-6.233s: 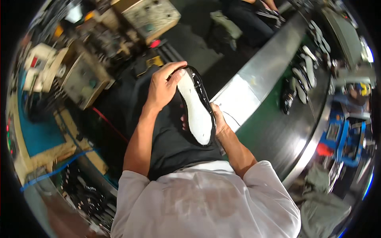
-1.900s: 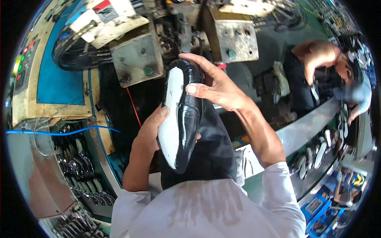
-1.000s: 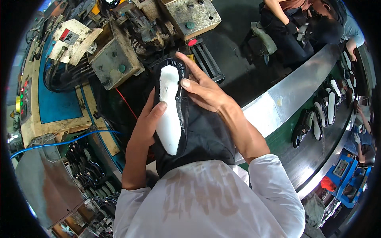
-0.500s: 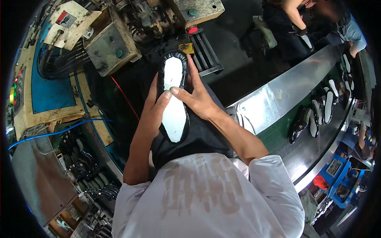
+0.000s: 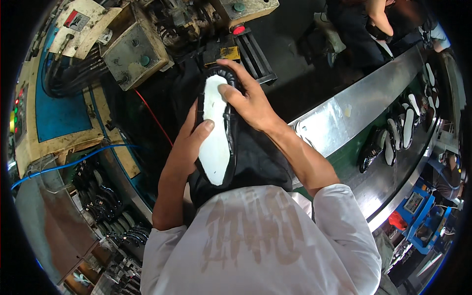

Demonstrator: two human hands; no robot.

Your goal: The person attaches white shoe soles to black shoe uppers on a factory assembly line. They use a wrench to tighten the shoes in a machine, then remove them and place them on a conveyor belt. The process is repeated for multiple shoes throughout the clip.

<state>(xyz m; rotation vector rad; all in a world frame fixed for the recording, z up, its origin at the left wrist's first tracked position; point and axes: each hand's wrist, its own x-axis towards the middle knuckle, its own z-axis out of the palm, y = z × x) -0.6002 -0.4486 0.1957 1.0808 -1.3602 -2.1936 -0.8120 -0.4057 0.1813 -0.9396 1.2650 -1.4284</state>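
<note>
Between my two hands is a black shoe upper [image 5: 216, 142], bottom up, with a white insole board showing and the gathered black edge at its toe pointing away from me. My left hand [image 5: 192, 140] grips its left side, thumb lying on the white board near the middle. Closer to the toe, my right hand [image 5: 248, 101] wraps the right side, with its thumb pressed on the board and its fingers over the toe end. Fingers beneath the shoe are partly hidden. The shoe is held above my dark-clad lap.
Ahead stands a grimy machine [image 5: 182, 24] with a red button [image 5: 239, 30]. A metal-edged bench [image 5: 339, 118] on the right carries several shoe uppers [image 5: 393, 132]. Another person [image 5: 361, 29] works at the far right. A rack of dark shoe parts [image 5: 98, 191] and a blue hose [image 5: 73, 164] are at left.
My right hand has slid up toward the toe, its thumb moving from the middle onto the front of the board. The shoe has shifted slightly toward me.
</note>
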